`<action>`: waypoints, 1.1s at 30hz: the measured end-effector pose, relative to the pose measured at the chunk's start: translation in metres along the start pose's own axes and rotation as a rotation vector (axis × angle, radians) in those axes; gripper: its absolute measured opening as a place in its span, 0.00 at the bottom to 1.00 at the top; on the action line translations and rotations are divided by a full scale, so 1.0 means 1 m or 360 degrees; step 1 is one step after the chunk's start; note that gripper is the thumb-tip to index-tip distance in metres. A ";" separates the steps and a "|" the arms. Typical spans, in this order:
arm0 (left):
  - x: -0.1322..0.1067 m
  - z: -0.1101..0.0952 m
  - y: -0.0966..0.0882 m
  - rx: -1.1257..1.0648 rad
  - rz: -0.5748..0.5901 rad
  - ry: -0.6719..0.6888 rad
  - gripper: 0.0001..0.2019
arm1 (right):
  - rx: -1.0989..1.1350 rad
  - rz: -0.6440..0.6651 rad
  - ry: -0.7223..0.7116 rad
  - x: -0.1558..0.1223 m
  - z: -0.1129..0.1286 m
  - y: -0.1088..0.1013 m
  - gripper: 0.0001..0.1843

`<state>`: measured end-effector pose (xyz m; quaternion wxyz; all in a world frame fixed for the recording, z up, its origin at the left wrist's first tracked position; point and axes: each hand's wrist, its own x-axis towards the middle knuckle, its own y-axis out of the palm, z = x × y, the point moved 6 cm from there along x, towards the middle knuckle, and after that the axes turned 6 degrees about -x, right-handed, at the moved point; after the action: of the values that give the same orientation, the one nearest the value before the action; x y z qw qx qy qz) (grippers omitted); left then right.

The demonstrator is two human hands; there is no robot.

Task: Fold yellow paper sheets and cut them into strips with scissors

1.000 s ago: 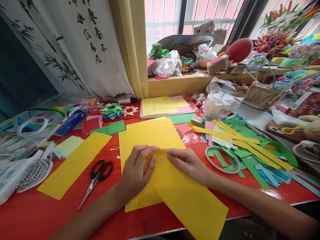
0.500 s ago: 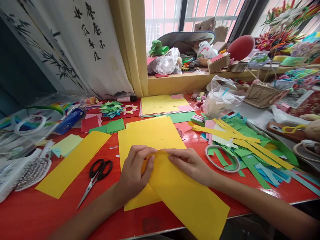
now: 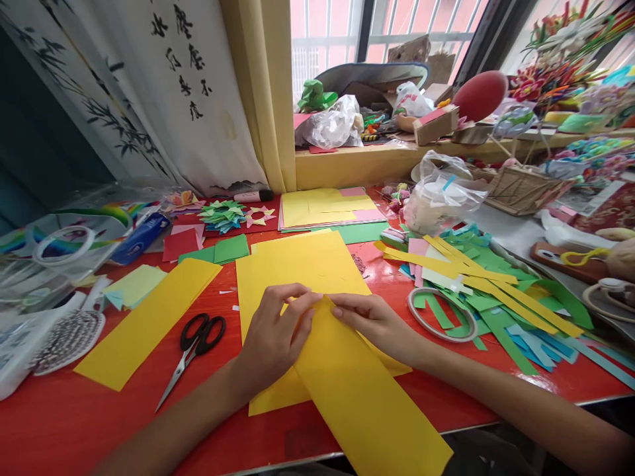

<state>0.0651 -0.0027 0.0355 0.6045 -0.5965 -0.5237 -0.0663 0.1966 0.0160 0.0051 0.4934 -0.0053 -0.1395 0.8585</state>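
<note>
Both hands meet at the far end of a long yellow paper strip (image 3: 367, 396), which slants toward me and hangs past the table's front edge. My left hand (image 3: 275, 330) pinches its top corner between thumb and fingers. On the other side of that end, my right hand (image 3: 370, 320) grips the paper with fingertips pressed together. Beneath lie larger yellow paper sheets (image 3: 302, 261) on the red table. Black-handled scissors (image 3: 191, 350) rest to the left of my left hand, blades toward me. Farther left lies another yellow strip (image 3: 149, 324), apparently more than one layer.
On the right, a roll of tape (image 3: 441, 315) lies beside a heap of green, blue and yellow paper scraps (image 3: 496, 291). A hairbrush (image 3: 69, 340) is at the left. Behind the sheets sit a paper stack (image 3: 327, 210) and folded paper stars (image 3: 223, 217).
My hands have shifted slightly right at the strip's end, and the strip's near end has swung a little left. More of the sheet beneath shows below my right hand.
</note>
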 end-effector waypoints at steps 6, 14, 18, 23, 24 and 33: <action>-0.001 0.003 0.005 -0.0073 0.0067 0.0026 0.18 | 0.0050 -0.0087 0.0115 0.003 -0.006 -0.003 0.14; -0.004 0.009 0.007 -0.0053 0.0059 -0.0091 0.18 | 0.0065 -0.0143 0.0194 0.001 -0.008 -0.004 0.15; -0.005 0.009 0.007 -0.0069 0.0068 -0.0097 0.17 | -0.0013 -0.0146 0.0157 0.001 -0.006 -0.006 0.15; -0.005 0.006 0.007 -0.0076 0.0057 -0.0070 0.19 | -0.0057 -0.0083 0.0104 0.000 -0.005 -0.004 0.16; -0.005 0.006 0.006 -0.0071 0.0056 -0.0073 0.19 | -0.0060 -0.0070 0.0098 0.000 -0.005 -0.004 0.16; -0.001 0.006 0.005 -0.0107 0.0078 -0.0110 0.18 | -0.0286 -0.0106 0.0034 -0.001 -0.002 -0.003 0.16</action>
<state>0.0650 0.0029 0.0297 0.5671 -0.6311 -0.5270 -0.0485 0.2005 0.0168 0.0042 0.5207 -0.0540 -0.2109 0.8255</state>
